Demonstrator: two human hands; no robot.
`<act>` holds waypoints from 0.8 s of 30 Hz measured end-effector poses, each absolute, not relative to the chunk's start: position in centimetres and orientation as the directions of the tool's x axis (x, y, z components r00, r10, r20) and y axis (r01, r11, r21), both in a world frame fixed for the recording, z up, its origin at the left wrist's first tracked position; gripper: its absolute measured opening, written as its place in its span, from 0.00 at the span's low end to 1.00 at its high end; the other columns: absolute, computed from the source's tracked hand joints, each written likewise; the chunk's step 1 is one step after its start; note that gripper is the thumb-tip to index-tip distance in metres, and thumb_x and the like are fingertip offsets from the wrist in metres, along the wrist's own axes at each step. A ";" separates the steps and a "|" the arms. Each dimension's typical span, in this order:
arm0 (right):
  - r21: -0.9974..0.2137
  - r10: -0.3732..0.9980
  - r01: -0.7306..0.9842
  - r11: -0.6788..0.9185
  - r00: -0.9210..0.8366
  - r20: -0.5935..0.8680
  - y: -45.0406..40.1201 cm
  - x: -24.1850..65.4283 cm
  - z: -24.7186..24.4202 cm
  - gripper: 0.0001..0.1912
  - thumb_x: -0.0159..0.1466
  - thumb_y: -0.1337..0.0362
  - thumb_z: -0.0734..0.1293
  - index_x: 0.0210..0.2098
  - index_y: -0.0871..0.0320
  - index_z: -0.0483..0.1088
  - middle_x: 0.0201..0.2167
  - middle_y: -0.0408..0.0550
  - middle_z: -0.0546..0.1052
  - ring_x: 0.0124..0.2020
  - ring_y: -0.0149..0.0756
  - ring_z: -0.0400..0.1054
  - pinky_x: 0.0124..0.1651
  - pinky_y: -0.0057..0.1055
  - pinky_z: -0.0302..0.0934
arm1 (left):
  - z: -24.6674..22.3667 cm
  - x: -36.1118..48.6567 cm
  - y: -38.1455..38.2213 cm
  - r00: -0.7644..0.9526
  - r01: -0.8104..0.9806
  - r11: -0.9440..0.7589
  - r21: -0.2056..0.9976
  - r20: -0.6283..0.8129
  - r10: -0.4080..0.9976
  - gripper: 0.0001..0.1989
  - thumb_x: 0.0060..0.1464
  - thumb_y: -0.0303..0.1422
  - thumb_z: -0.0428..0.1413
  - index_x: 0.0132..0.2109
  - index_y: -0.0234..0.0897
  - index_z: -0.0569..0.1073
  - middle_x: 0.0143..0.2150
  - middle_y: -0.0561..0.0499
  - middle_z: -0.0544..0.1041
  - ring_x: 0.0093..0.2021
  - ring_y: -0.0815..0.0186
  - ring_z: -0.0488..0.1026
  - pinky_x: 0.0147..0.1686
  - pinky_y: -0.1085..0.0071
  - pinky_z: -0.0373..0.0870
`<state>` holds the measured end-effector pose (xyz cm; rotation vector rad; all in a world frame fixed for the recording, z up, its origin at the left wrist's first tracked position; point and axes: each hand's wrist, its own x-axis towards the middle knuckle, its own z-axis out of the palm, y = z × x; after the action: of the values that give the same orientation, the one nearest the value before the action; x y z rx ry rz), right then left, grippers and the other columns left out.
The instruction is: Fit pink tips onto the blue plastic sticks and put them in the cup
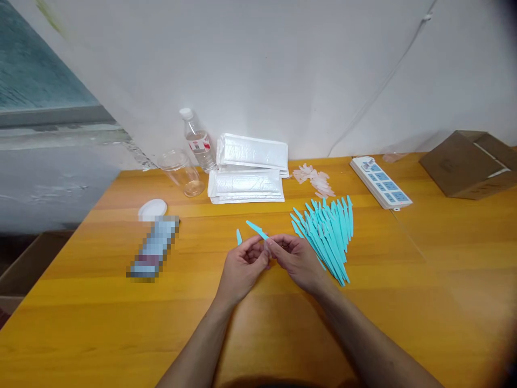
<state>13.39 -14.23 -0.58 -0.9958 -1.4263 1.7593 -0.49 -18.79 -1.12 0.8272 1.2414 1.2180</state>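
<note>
A thin turquoise blade-shaped piece (256, 228) sticks out up and to the left from the pinched fingers of my right hand (297, 260). My left hand (244, 269) meets it at the fingertips, its thumb and fingers pressed together on something pale and too small to make out. Just beyond my left hand, the tip of another turquoise piece (239, 236) shows; its lower part is hidden. To the right of my hands lies a fanned pile of turquoise pieces (329, 231). Behind that pile are small pale pink translucent pieces (319, 182).
Silvery padded envelopes (247, 186) lie near the wall, beside a bottle (200, 145) and a clear jar (188, 180). A white lid (153, 208) and a blurred-out phone-like object (155, 248) are at left. A power strip (379, 183) and cardboard box (464, 164) are at right.
</note>
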 end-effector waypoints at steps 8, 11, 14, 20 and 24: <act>-0.930 0.829 0.362 0.072 -0.540 -0.146 -12.6 17.0 -0.6 0.16 0.67 0.55 0.64 0.33 0.59 0.77 0.29 0.43 0.76 0.31 0.32 0.66 0.34 0.28 0.55 | -2.1 -5.3 -18.5 -0.400 -0.386 0.153 0.910 -0.315 0.861 0.17 0.48 0.38 0.67 0.40 0.32 0.74 0.37 0.44 0.82 0.33 0.66 0.78 0.35 0.71 0.75; -0.890 0.822 0.432 0.147 -0.553 -0.133 -12.5 17.9 -0.7 0.15 0.68 0.57 0.63 0.36 0.58 0.78 0.32 0.45 0.79 0.34 0.34 0.69 0.37 0.29 0.58 | -2.2 -5.3 -18.6 -0.325 -0.381 0.233 0.895 -0.365 0.872 0.16 0.48 0.39 0.67 0.38 0.31 0.77 0.41 0.41 0.83 0.37 0.65 0.78 0.36 0.72 0.75; -0.876 0.819 0.444 0.190 -0.563 -0.108 -12.6 17.9 -1.0 0.14 0.68 0.58 0.62 0.37 0.57 0.78 0.34 0.45 0.80 0.35 0.34 0.71 0.37 0.28 0.58 | -2.3 -4.5 -18.8 -0.261 -0.330 0.261 0.907 -0.353 0.898 0.15 0.50 0.39 0.66 0.38 0.31 0.79 0.41 0.41 0.83 0.36 0.67 0.77 0.35 0.74 0.74; -0.860 0.832 0.454 0.234 -0.552 -0.065 -12.7 17.8 -1.2 0.14 0.69 0.59 0.62 0.36 0.57 0.78 0.32 0.44 0.79 0.33 0.33 0.70 0.36 0.28 0.57 | -2.4 -4.4 -18.8 -0.299 -0.309 0.256 0.916 -0.349 0.888 0.13 0.49 0.38 0.67 0.36 0.31 0.79 0.37 0.43 0.83 0.33 0.68 0.76 0.34 0.75 0.73; -0.848 0.839 0.470 0.243 -0.541 -0.059 -12.6 18.0 -1.1 0.14 0.68 0.59 0.62 0.36 0.57 0.77 0.32 0.44 0.79 0.33 0.33 0.70 0.36 0.28 0.57 | -2.5 -4.0 -18.9 -0.288 -0.310 0.266 0.913 -0.357 0.889 0.14 0.48 0.39 0.68 0.35 0.32 0.79 0.36 0.44 0.83 0.33 0.69 0.76 0.34 0.75 0.73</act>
<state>17.99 -12.64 -1.10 -1.1977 -2.1129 1.2212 -4.03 -18.90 -2.55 0.5901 1.3827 1.3115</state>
